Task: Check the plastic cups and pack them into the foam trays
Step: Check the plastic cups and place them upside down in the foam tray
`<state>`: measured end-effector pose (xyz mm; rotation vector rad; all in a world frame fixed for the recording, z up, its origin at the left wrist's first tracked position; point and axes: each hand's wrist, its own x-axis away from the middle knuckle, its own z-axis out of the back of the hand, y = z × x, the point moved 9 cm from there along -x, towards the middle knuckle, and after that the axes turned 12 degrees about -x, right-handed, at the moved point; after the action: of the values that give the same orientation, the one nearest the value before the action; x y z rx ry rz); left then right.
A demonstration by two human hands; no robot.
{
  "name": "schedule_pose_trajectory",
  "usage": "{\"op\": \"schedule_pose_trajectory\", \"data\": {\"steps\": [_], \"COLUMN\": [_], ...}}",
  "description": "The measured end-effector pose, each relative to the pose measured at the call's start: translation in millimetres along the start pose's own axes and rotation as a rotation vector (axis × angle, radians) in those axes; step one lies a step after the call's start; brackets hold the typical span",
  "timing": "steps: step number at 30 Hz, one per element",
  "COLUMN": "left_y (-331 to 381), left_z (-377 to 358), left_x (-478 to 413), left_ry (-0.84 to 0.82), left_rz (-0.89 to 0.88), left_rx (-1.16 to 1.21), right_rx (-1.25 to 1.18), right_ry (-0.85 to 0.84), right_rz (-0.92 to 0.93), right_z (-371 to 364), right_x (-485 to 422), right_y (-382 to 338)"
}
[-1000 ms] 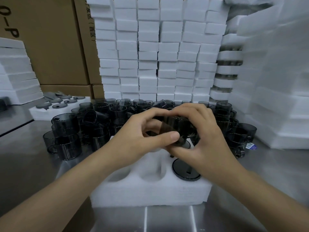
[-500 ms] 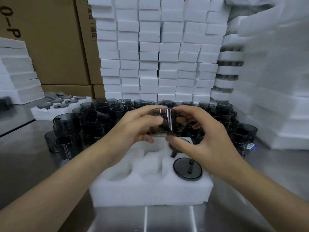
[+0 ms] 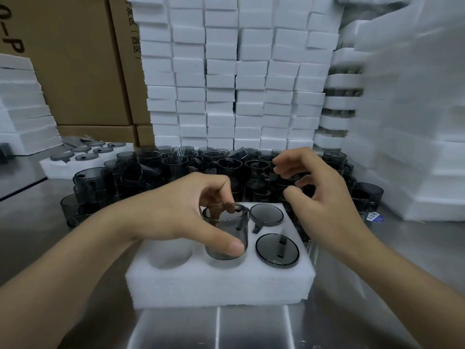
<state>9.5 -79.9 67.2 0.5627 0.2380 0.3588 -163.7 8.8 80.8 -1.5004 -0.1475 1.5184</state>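
Observation:
A white foam tray (image 3: 219, 285) lies in front of me on the steel table. My left hand (image 3: 181, 217) grips a smoky grey plastic cup (image 3: 227, 233) by its rim and side, its base at the tray's middle front hole. Two round grey cup bottoms (image 3: 276, 250) fill the tray's right holes, and the front left hole (image 3: 171, 250) is empty. My right hand (image 3: 319, 195) hovers past the tray's right end, over a heap of loose grey cups (image 3: 176, 167), fingers loosely curled around nothing.
Walls of stacked white foam blocks (image 3: 239, 71) rise behind and on the right (image 3: 412, 122). Cardboard boxes (image 3: 75, 59) stand at back left. Another foam tray with grey lids (image 3: 83, 157) sits far left. A small blue label (image 3: 375, 217) lies at right.
The cup was held up in both hands; now my left hand alone has brought it down to the tray's middle hole. My right hand has let go and moved up and right over the heap.

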Motion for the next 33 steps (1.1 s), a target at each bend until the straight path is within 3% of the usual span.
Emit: {"op": "schedule_pose_trajectory", "data": {"steps": [9,12,19,33], "left_y": [-2,4,2,-5], "left_z": [-6,-6,-8,-12], "left_x": [5,5,2,0], "left_ry": [-0.086,-0.111,-0.076,-0.028], "left_rz": [0.043,-0.005,0.019,0.078], "left_rx": [-0.13,-0.034,-0.089,-0.203], "right_rx": [0.027,0.063,0.26,0.4], "right_ry": [-0.006,-0.13,-0.445,-0.388], "right_rz": [-0.016,-0.027,-0.126,-0.129], "right_z": [3,-10,-41,-27], "right_x": [-2,0,13,8], "right_y": [4,4,22,22]}}
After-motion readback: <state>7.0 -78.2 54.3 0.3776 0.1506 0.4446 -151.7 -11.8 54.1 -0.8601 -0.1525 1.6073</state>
